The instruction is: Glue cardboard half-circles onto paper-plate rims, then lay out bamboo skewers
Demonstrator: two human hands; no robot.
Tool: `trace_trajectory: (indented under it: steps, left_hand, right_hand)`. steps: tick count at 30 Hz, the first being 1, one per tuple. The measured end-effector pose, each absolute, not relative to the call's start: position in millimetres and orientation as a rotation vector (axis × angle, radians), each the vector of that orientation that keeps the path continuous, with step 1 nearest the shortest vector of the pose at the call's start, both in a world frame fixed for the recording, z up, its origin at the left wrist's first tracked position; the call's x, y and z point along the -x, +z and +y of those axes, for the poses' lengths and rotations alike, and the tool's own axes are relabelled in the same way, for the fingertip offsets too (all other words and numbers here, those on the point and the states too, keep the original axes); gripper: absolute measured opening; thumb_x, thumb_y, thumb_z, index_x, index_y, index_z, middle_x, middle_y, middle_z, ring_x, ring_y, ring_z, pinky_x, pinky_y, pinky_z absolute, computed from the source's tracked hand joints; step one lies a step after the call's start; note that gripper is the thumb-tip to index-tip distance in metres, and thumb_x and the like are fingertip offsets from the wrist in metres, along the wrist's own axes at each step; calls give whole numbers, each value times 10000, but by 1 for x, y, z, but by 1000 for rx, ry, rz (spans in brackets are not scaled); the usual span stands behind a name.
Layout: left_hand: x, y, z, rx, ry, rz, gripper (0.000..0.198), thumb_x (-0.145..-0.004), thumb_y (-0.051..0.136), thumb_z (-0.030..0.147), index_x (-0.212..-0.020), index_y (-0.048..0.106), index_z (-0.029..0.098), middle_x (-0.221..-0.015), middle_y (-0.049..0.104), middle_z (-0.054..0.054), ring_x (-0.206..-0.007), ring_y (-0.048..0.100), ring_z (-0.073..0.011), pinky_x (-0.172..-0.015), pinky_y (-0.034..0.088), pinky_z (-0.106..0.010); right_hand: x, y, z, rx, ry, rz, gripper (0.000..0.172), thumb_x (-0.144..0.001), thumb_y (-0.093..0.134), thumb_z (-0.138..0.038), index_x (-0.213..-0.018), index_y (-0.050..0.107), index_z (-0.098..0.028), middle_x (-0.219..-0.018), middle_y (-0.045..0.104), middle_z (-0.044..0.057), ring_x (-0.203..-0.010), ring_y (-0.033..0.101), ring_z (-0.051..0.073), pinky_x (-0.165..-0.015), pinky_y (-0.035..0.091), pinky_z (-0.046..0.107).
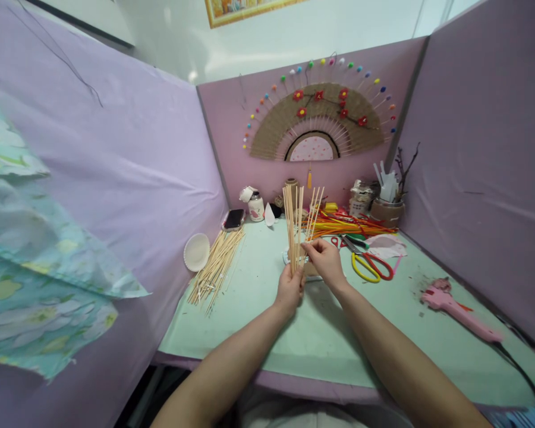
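My left hand [290, 289] is closed round the lower ends of a bundle of thin bamboo sticks [290, 229], which stand upright above the middle of the table. To its right, my right hand [325, 261] pinches a few more sticks [314, 214], which lean to the right and fan apart from the bundle. Behind and below my hands lies a brown piece [311, 270], mostly hidden, so I cannot tell what it is. A loose pile of similar sticks [218, 261] lies on the left of the table.
A white paper bowl [197, 252] and a phone [234, 220] lie at the left. Scissors with red and yellow handles [372, 267] rest at the right, near a pink glue gun [461, 312] with a cord. Coloured strips [343, 226] and jars [387, 211] line the back.
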State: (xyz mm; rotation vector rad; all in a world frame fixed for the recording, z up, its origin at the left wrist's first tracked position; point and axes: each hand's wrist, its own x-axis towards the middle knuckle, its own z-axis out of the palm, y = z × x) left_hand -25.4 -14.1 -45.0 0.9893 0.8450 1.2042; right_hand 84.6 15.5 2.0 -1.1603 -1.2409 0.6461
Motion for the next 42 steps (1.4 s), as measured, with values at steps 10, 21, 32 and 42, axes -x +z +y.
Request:
trace_trajectory:
  steps: [10,21,32,42]
  left_hand:
    - [27,-46,-12,-932,1215,866,522,-701,648,644,-925,452,214,-530,421,105,-354,234,-21,-363,121,-158]
    - [27,-48,-13,-1000,1129,831,517,-721,631,644,-956,488,205,-519,450,94,-345,242,-26,-360,122,-172]
    - [27,-48,-12,-1004,1126,821,524,-719,618,669,-912,464,207,-513,449,95,-330,233,-24,-350,116,-168]
    - [27,-47,-14,-1021,1127,823,532,-716,607,688,-880,456,204,-512,447,94,-328,227,-23,-344,117,-171]
  right_hand:
    - [-78,-2,18,1003,952,-1142,404,-733,617,-601,-682,461,-233,-550,486,-44,-461,380,112,-432,296,259]
    - [-80,4,13,1091,1007,-1149,355,-677,670,-531,-670,532,-204,-504,414,-60,-457,340,102,-442,283,255]
    - [-79,2,14,1141,752,-1238,252,-746,554,-444,-675,514,-206,-623,516,-8,-607,467,156,-620,387,297]
    - [-77,2,12,1124,809,-1178,161,-723,574,-347,-744,482,-216,-622,489,-36,-572,436,139,-576,366,280]
